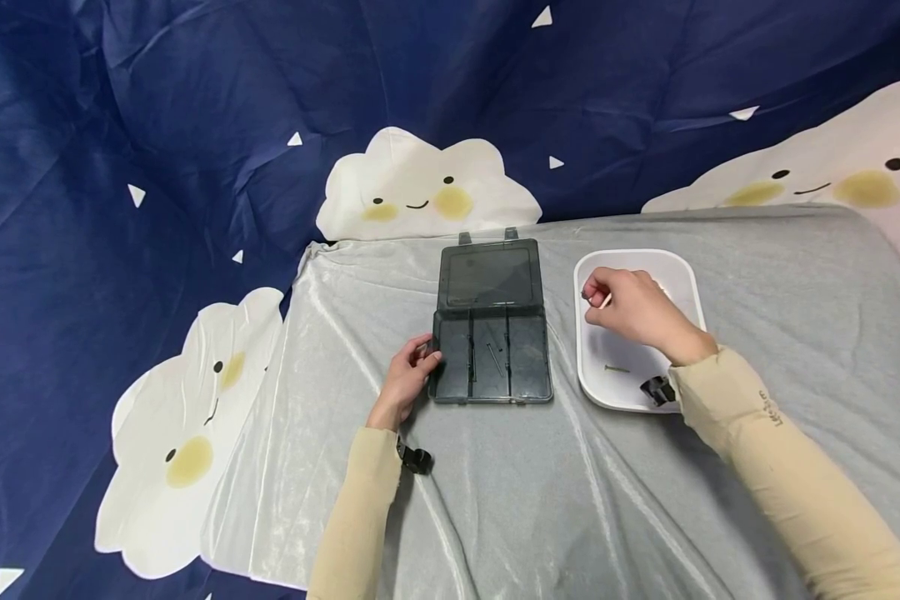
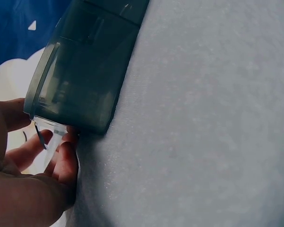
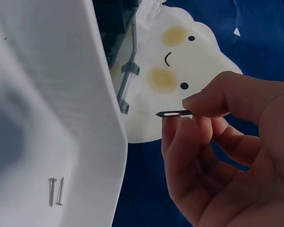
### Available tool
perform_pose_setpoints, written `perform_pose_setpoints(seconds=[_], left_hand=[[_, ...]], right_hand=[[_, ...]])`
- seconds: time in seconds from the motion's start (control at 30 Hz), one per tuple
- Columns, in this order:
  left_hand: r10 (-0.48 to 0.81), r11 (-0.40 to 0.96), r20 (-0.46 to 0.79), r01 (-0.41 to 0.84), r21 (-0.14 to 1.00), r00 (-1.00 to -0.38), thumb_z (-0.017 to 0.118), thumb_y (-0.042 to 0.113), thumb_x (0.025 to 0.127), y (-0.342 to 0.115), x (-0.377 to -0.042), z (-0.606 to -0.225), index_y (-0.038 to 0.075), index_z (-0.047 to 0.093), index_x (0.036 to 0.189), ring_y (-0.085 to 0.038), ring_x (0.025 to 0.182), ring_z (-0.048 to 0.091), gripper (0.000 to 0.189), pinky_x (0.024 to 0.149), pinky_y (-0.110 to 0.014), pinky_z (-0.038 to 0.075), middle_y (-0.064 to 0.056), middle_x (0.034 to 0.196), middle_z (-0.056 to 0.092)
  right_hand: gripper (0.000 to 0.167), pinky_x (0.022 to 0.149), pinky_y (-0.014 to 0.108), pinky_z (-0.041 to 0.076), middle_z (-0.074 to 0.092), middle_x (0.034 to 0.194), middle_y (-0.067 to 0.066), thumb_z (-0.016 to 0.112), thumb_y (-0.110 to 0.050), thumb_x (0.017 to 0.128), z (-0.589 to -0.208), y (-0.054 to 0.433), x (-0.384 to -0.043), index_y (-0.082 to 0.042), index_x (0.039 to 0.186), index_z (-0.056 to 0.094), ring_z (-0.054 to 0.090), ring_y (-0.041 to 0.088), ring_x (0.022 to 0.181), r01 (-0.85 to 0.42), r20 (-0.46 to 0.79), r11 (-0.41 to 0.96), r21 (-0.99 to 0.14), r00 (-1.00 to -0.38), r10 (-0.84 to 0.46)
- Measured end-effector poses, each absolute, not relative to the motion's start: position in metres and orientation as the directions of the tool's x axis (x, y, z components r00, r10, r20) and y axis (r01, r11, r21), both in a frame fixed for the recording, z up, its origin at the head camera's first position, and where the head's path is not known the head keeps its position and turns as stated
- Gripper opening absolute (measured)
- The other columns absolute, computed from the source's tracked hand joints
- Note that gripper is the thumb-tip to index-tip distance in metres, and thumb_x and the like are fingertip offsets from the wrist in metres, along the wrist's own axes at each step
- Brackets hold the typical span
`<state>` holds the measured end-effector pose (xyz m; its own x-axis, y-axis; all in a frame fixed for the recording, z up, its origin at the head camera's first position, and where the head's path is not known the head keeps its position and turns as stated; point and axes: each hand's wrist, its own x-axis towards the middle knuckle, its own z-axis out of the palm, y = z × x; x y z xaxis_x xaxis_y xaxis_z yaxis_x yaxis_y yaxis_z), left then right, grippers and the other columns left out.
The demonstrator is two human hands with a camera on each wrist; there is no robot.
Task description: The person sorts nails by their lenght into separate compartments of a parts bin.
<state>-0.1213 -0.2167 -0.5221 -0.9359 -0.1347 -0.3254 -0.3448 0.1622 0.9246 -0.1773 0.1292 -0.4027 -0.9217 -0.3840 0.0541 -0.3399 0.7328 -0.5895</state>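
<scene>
My left hand (image 1: 407,377) grips the left side of a dark translucent compartment box (image 1: 528,358), its thumb at the rim. In the left wrist view the fingers (image 2: 66,163) curl around the end of the box (image 2: 85,75). The lid (image 1: 491,275) lies back, and several thin dark nails (image 1: 493,358) are in the middle compartment. Above a white tray (image 1: 592,392), my right hand (image 1: 633,304) pinches a dark nail (image 3: 173,114) between thumb and fingertips, its point sticking out.
Inside the tray lie a brass-coloured screw (image 1: 617,368) and, in the right wrist view, two screws (image 3: 52,191) side by side. A wrinkled grey cloth (image 1: 510,500) covers the table. Behind it hangs a blue curtain (image 1: 217,100) with cloud faces.
</scene>
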Motion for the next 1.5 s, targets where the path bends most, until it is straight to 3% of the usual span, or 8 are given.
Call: perform_pose_setpoints(seconds=[1.1, 1.5], left_hand=[[-0.148, 0.17, -0.324, -0.347, 0.922, -0.934, 0.065, 0.013, 0.092, -0.217, -0.12, -0.522, 0.013, 0.057, 0.134, -0.013, 0.091, 0.046, 0.043, 0.076, -0.022, 0.043, 0.0, 0.1, 0.049], [-0.149, 0.179, -0.316, -0.34, 0.923, -0.937, 0.066, 0.014, 0.092, -0.216, -0.121, -0.523, 0.012, 0.056, 0.134, -0.012, 0.09, 0.046, 0.043, 0.076, -0.021, 0.043, 0.0, 0.101, 0.05]], right_hand=[[0.016, 0.063, 0.018, 0.042, 0.066, 0.08, 0.006, 0.06, -0.002, 0.075, -0.397, 0.103, -0.164, -0.007, 0.089, 0.067, 0.057, 0.012, 0.069, -0.335, 0.086, 0.573, -0.748, -0.905, -0.417], [0.019, 0.065, 0.019, 0.045, 0.065, 0.081, 0.006, 0.06, -0.001, 0.076, -0.402, 0.091, -0.163, -0.006, 0.093, 0.066, 0.058, 0.015, 0.072, -0.314, 0.075, 0.538, -0.783, -0.905, -0.419]])
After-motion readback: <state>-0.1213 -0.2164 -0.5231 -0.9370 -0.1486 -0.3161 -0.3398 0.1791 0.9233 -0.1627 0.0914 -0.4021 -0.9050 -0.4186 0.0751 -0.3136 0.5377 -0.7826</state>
